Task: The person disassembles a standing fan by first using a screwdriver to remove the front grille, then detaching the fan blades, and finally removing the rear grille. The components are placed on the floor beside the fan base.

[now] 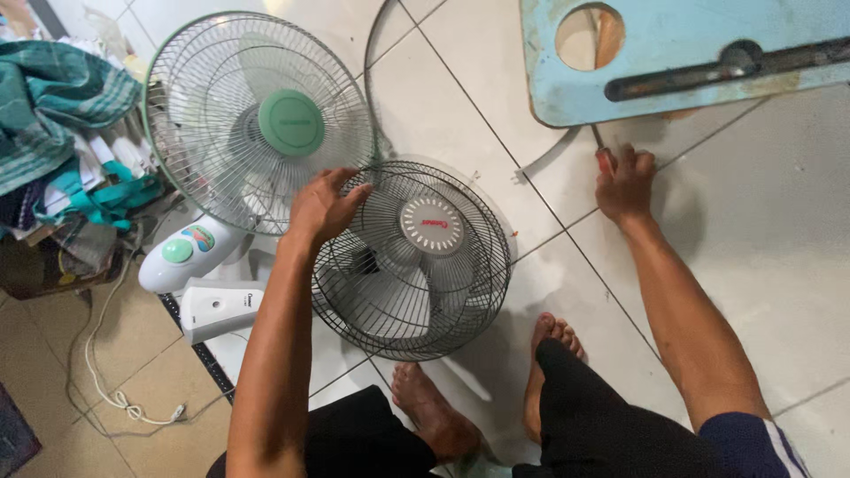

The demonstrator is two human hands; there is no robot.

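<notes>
1. On the tiled floor (761, 230), my left hand (323, 208) rests its spread fingers on the black-grilled fan (414, 261), whose hub bears a round grey label (431, 225).
2. My right hand (624, 186) curls its fingers around a red-handled screwdriver (603, 158).
3. Behind stands a green-hubbed fan (257, 119).
</notes>
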